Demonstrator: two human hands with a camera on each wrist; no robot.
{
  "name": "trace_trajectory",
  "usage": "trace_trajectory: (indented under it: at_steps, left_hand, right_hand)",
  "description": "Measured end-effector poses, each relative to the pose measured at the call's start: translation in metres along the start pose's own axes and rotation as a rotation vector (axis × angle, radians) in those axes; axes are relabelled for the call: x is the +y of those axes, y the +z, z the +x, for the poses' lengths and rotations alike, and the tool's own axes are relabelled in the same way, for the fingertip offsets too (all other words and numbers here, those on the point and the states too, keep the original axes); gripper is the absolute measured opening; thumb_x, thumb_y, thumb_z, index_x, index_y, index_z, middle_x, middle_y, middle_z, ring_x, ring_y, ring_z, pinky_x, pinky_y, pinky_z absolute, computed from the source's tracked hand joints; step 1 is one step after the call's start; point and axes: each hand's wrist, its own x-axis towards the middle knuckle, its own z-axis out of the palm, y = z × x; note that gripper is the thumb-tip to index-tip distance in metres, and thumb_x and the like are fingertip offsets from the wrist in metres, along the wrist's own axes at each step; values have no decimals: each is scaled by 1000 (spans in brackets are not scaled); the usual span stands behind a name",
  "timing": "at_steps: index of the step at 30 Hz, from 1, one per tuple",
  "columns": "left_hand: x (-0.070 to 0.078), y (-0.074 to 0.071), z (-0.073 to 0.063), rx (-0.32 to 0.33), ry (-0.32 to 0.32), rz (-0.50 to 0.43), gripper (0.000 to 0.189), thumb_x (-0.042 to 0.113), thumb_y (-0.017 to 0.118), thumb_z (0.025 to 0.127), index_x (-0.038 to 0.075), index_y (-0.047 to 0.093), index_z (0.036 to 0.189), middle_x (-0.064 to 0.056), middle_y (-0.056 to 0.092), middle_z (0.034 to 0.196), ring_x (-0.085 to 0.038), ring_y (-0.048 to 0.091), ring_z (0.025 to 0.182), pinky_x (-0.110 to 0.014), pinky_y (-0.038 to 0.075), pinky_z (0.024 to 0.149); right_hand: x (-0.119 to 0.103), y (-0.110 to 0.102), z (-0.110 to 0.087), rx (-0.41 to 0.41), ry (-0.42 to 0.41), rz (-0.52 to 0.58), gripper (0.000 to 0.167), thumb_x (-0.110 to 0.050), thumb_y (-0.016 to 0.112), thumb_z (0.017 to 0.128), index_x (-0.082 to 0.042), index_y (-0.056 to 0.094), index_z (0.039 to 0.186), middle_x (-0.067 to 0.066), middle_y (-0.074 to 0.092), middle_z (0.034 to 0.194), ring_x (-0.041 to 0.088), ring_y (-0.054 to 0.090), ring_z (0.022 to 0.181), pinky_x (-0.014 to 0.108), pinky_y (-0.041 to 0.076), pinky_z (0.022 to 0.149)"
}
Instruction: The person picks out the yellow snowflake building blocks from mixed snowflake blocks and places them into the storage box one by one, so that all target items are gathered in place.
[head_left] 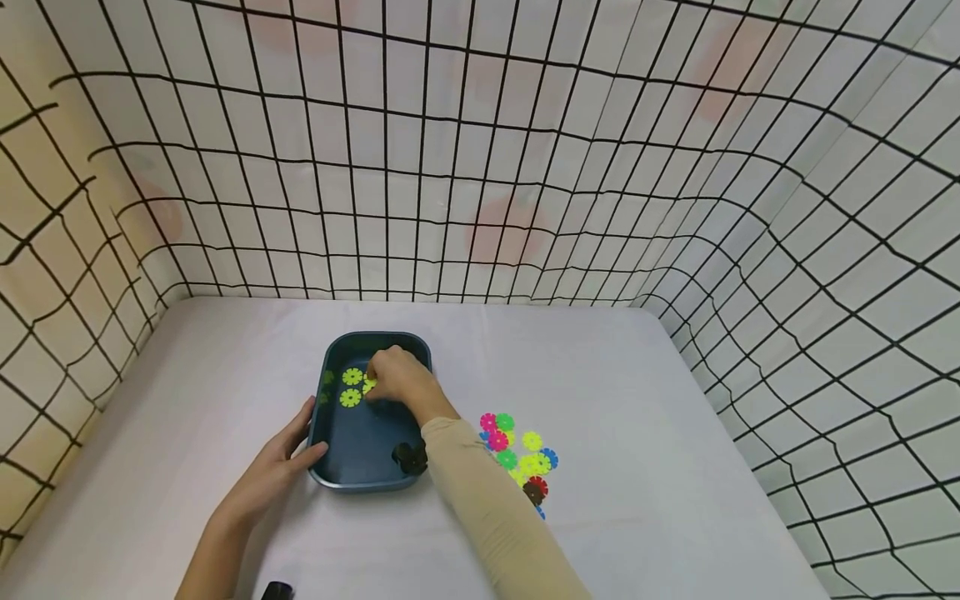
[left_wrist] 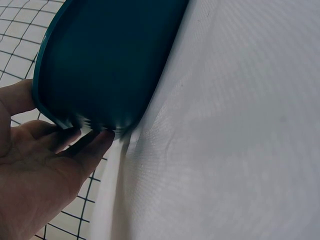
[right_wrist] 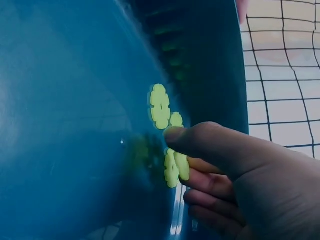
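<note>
A dark blue tray (head_left: pixel 367 442) stands on the white-covered table. My left hand (head_left: pixel 279 462) holds its left side, thumb at the rim and fingers against the outer wall; the left wrist view shows the fingers on the wall of the tray (left_wrist: pixel 110 60). Inside the far part of the tray, my right hand (head_left: pixel 397 379) pinches a yellow snowflake disc (right_wrist: pixel 183 167) between thumb and fingers. Beside it lie other yellow discs, one nearer the middle (right_wrist: pixel 160 106) and one close to the fingers (right_wrist: pixel 171 168). The thumb partly covers the pinched disc.
Several loose snowflake discs in pink, green, yellow, blue, red and brown, among them a green disc (head_left: pixel 507 459), lie right of the tray, partly hidden by the right sleeve (head_left: pixel 487 508). A black wire grid (head_left: pixel 450 175) encloses the table's back and sides.
</note>
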Motion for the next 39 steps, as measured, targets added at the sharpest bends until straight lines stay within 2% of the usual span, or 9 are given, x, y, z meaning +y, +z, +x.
trace_trajectory:
  at_steps: [10,20,25,30,31,34,37,38,39]
  left_hand:
    - [0,-1,1,-1,11,2,82,21,57,97,13,3,158,-13,-2,165,-46,-1,150,-68,8,116]
    - [0,0,-1,-14,27,-26,80,18,57,98,11,4,157,-14,-1,165,-46,0,150,-67,8,116]
    - [1,-1,-1,-9,25,-9,79,19,56,98,12,5,158,-13,0,165,-45,0,150,-66,9,116]
    - [1,-1,0,-8,23,3,79,21,56,98,14,4,158,-14,0,165,-46,0,150,-67,10,116]
    - [2,-1,-1,-10,25,2,80,21,56,98,14,4,158,-14,0,165,-46,-1,150,-68,10,115]
    - [1,-1,-1,-8,26,2,80,21,56,98,13,3,158,-13,-1,165,-46,-1,150,-67,10,116]
    - [1,-1,-2,-7,28,0,80,21,56,98,12,3,158,-13,-1,165,-45,-2,150,-68,9,116]
    - [0,-1,-1,-7,26,1,80,21,56,98,12,3,158,-13,-1,165,-45,-2,150,-67,9,116]
    - [0,0,-1,-8,26,-1,80,21,56,98,12,3,158,-13,-1,165,-46,-2,150,-68,9,116]
  right_hand:
    - [-1,2,2,-12,8,-34,30,-38,79,80,-20,76,104,-6,72,105,8,67,94,23,56,81]
    - [-4,7,1,-16,7,6,29,-38,81,78,-18,77,99,-7,72,96,5,62,80,23,56,75]
    - [-5,2,0,-16,23,19,32,-39,82,77,-19,77,101,-6,73,102,7,65,87,24,56,78]
    - [-4,-7,-2,-10,19,28,35,-39,79,80,-20,75,110,-5,72,112,10,68,97,25,57,81]
    - [-3,-9,-3,-4,9,32,33,-39,78,81,-19,75,108,-6,72,105,9,67,91,23,56,76]
    - [-4,-15,-6,26,-11,41,34,-40,75,84,-19,74,111,-5,71,108,10,67,94,23,55,78]
    - [-6,-24,-9,46,-22,57,37,-40,75,84,-19,73,114,-5,71,110,10,66,100,24,55,83]
    - [-7,-28,-11,48,-15,62,42,-40,75,84,-20,70,120,-5,69,121,12,65,110,27,55,90]
    - [-7,-31,-12,44,-12,66,44,-41,74,85,-19,69,122,-5,68,123,12,64,113,28,54,92]
